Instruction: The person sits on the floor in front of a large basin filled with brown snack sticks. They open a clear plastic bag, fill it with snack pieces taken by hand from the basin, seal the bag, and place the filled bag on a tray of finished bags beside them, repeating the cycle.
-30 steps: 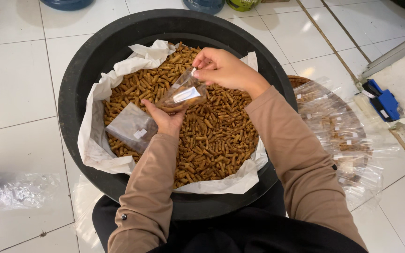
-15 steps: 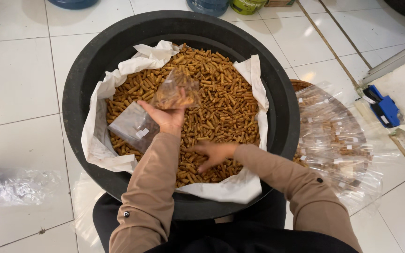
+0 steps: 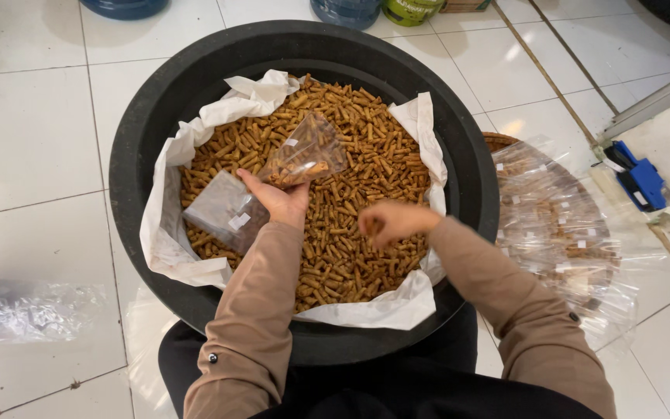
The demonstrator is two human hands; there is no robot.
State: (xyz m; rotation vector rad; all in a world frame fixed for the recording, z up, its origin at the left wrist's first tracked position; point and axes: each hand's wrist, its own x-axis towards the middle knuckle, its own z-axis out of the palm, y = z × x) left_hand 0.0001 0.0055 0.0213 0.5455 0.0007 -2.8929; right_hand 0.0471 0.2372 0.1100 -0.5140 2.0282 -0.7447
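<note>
A big black tub [image 3: 149,116] lined with white paper [image 3: 172,163] holds a heap of brown stick-shaped snacks [image 3: 358,147]. My left hand [image 3: 279,200] is over the heap and holds a small clear plastic bag [image 3: 305,155] partly filled with snacks, together with a stack of empty clear bags [image 3: 225,209]. My right hand [image 3: 393,221] hovers just above the snacks to the right, fingers curled shut around a pinch of snack sticks. Both arms wear brown sleeves.
A woven tray [image 3: 498,141] with several filled clear bags [image 3: 560,233] lies on the white tiled floor to the right. A blue tool [image 3: 639,180] rests at the far right. Crumpled clear plastic [image 3: 29,309] lies at the left. Bottles stand at the top edge.
My right hand dropped from the bag's mouth down to the snack heap and has risen slightly with curled fingers. The left hand keeps holding the bags, almost still.
</note>
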